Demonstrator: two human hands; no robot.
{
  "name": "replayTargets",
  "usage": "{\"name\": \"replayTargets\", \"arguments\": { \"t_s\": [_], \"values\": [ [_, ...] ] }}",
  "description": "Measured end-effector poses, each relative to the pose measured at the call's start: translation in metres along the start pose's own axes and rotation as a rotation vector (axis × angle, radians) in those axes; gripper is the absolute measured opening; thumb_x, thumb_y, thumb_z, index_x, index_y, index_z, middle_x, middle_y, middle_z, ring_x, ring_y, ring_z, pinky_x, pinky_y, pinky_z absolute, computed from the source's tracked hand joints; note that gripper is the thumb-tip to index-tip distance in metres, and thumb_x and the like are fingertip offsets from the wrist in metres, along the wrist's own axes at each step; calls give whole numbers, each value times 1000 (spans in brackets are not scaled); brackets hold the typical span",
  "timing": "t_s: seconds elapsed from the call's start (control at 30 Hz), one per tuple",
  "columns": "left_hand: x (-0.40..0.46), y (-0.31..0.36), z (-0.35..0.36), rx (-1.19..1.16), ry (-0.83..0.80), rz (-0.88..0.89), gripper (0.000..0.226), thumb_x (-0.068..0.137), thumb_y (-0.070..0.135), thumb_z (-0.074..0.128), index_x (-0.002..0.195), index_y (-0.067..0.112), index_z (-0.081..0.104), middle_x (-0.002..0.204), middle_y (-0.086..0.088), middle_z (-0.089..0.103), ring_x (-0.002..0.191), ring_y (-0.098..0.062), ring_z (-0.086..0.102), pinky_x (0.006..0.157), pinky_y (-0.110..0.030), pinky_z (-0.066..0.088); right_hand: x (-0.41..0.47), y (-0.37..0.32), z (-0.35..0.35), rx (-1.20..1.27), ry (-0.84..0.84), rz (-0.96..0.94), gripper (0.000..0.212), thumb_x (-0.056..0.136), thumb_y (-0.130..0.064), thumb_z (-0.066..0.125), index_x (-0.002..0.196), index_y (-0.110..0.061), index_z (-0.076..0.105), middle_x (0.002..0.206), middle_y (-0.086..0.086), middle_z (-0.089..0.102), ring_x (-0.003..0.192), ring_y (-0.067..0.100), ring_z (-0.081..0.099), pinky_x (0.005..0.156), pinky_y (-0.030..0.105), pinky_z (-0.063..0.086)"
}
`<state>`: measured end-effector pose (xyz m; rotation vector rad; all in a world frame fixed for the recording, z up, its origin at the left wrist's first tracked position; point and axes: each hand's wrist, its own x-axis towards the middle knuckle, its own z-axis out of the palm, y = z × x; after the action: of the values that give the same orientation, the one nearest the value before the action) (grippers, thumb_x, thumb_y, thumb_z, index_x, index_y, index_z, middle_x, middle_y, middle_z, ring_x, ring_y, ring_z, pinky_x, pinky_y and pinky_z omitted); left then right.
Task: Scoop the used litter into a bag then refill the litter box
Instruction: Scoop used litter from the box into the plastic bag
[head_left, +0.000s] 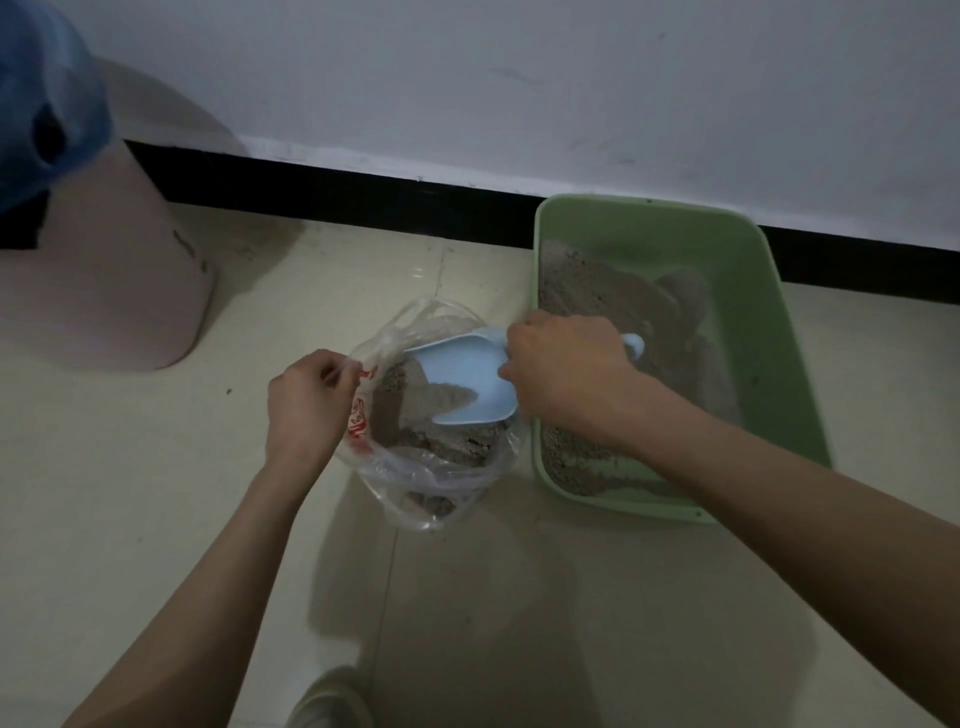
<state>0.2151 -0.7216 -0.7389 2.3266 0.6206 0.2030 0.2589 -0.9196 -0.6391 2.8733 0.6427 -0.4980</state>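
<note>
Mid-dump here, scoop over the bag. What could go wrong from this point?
1. The plastic bag is thin and limp, held open only by the left hand at one edge; if it sags, litter could land on the floor.
2. The scoop in the right hand tips near the bag's edge beside the litter box, so grains may fall into the gap between them.
3. Much litter remains; the bag may get too heavy.

head view | from above, facing down-forward | close over floor (156, 519) by wall (519, 78)
</note>
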Motion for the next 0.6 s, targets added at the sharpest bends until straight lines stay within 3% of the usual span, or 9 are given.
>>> {"name": "replayTargets", "arguments": {
  "t_s": [0.17, 0.27, 0.33, 0.47, 0.6],
  "values": [
    [-3, 0, 4, 80, 8, 85, 17, 89, 18, 56, 93, 8, 68, 102, -12, 68, 100, -30, 58, 80, -31, 39, -9, 20, -2, 71, 82, 47, 22, 96, -27, 43, 110, -14, 55, 104, 5, 50, 77, 22, 44, 68, 32, 32],
    [-5, 8, 12, 172, 87, 183, 23, 88, 13, 56, 109, 7, 62, 112, -17, 60, 110, -37, 48, 90, -41, 37, -15, 52, 3, 291, 164, 157, 26, 93, -33, 45, 100, -14, 61, 93, 3, 56, 76, 21, 52, 66, 29, 37],
    [-10, 20, 20, 131, 80, 287, 25, 89, 10, 52, 113, 5, 59, 112, -17, 59, 111, -36, 47, 94, -38, 34, -19, 78, 11, 526, 180, 254, 29, 93, -33, 46, 91, -9, 62, 84, 8, 63, 66, 19, 54, 61, 28, 42],
    [-26, 57, 48, -34, -144, 473, 27, 91, 8, 47, 116, 4, 57, 114, -14, 58, 111, -29, 49, 93, -19, 28, -36, 128, 38, 938, 166, 514, 30, 94, -27, 47, 94, -2, 63, 64, 4, 53, 53, 17, 50, 55, 27, 41],
    [-32, 83, 94, 66, -379, 516, 44, 96, 18, 43, 137, 3, 37, 138, -16, 42, 129, -29, 36, 108, -32, 25, -58, 162, 70, 926, 26, 632, 35, 94, -27, 48, 91, 4, 63, 56, 10, 51, 46, 19, 45, 48, 25, 36]
  ]
}}
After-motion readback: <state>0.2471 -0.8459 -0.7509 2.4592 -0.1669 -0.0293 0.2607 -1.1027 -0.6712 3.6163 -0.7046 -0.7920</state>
